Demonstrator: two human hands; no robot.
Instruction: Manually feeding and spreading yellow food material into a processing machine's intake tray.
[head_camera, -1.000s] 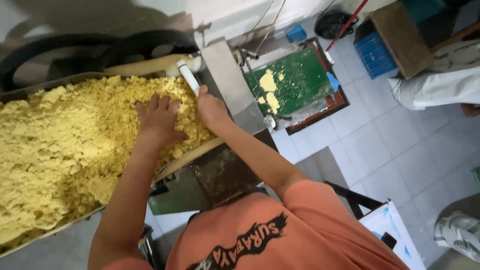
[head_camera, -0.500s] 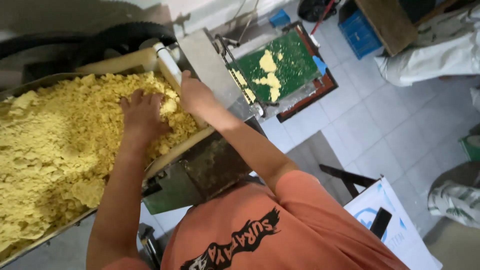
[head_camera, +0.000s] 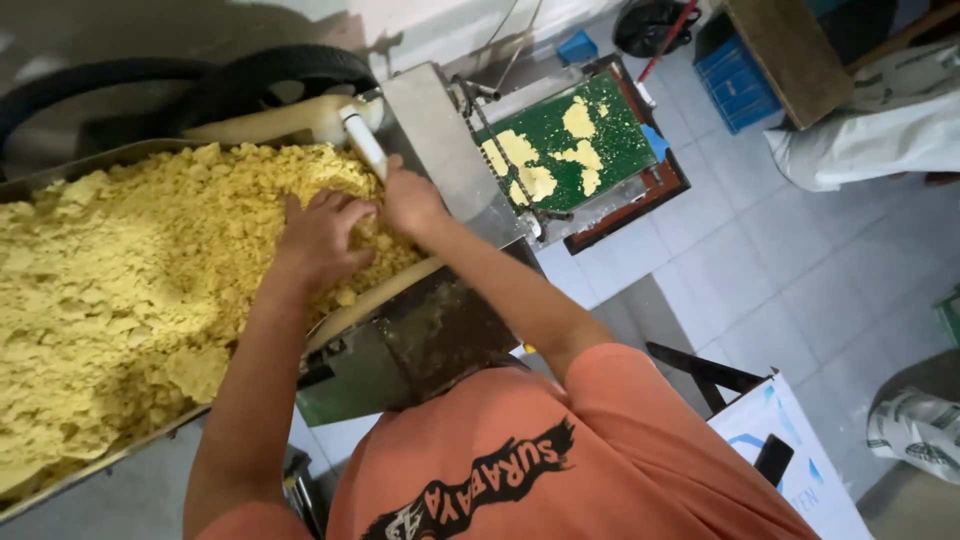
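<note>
Yellow crumbly dough fills the long metal tray. Left hand lies spread, palm down, raking crumbs; right hand cupped at the tray's end, grip unclear, beside a white roller.

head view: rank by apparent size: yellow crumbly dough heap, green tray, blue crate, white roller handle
Largest to smallest as they appear:
1. yellow crumbly dough heap
2. green tray
3. blue crate, partly cut off and farther from the camera, so its true size is unsure
4. white roller handle
</note>
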